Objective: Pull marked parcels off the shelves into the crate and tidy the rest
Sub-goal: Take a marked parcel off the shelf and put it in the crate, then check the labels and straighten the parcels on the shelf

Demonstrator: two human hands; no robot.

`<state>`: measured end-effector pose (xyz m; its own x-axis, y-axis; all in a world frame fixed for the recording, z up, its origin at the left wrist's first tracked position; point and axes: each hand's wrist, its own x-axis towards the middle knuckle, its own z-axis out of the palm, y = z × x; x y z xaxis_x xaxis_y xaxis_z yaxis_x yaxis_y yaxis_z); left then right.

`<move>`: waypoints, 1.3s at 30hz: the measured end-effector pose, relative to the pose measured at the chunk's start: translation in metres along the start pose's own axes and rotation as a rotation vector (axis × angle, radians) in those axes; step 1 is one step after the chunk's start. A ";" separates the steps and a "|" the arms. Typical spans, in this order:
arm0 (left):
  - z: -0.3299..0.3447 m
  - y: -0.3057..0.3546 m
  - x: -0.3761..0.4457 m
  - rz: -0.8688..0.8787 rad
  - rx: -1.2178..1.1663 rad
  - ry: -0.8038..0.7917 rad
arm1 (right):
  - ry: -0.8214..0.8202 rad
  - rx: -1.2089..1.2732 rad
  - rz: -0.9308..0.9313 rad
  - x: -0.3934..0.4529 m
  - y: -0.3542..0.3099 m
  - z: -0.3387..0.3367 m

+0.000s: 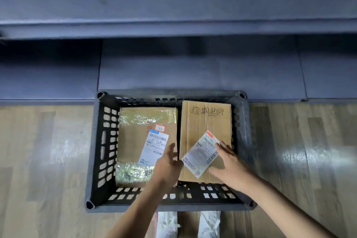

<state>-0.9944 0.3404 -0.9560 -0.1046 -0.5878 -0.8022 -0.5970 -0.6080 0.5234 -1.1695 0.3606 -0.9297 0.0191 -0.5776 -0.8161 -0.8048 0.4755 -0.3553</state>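
One dark grey perforated plastic crate (pixel 96 160) sits on the wood-look floor (pixel 38 160), its far rim against the blue-grey shelf base (pixel 193 67). Inside the crate: 2 brown cardboard parcels, side by side, nearly filling it. Left parcel w/ clear tape (pixel 135 141) lies flat in the crate's left half, w/ 1 white shipping label (pixel 154 147) and 1 small red-edged sticker (pixel 160 127). Right parcel w/ black handwriting (pixel 204 121) takes the crate's right half, its far edge level w/ the crate's far rim; 1 white-and-red label (pixel 201 153) sits askew on its near part. Left hand (pixel 170 162) is at the gap btwn the parcels, fingers straight, grip released, holding nothing. Right hand (pixel 229 162) rests flat on the right parcel, fingertips on the label, grip also loose. 2 white shoes (pixel 209 224) show just nearside of the crate.
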 end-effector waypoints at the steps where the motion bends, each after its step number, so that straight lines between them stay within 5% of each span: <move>1: -0.009 0.003 -0.013 -0.011 0.050 -0.002 | -0.002 0.065 0.005 -0.011 -0.006 -0.006; 6: -0.070 0.046 -0.090 0.117 0.423 -0.068 | -0.077 0.060 -0.054 -0.075 -0.058 -0.045; 18: -0.180 0.174 -0.292 0.447 0.524 0.488 | 0.102 -0.242 -0.489 -0.270 -0.223 -0.164; 29: -0.265 0.190 -0.449 0.357 0.560 0.810 | 0.111 -0.438 -0.790 -0.413 -0.338 -0.216; 39: -0.316 0.115 -0.573 0.155 0.290 1.101 | 0.185 -0.474 -1.226 -0.468 -0.441 -0.156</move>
<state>-0.7512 0.4388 -0.3453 0.4742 -0.8800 0.0259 -0.8138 -0.4269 0.3943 -0.9163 0.3174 -0.3201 0.8264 -0.5631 0.0040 -0.4531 -0.6691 -0.5891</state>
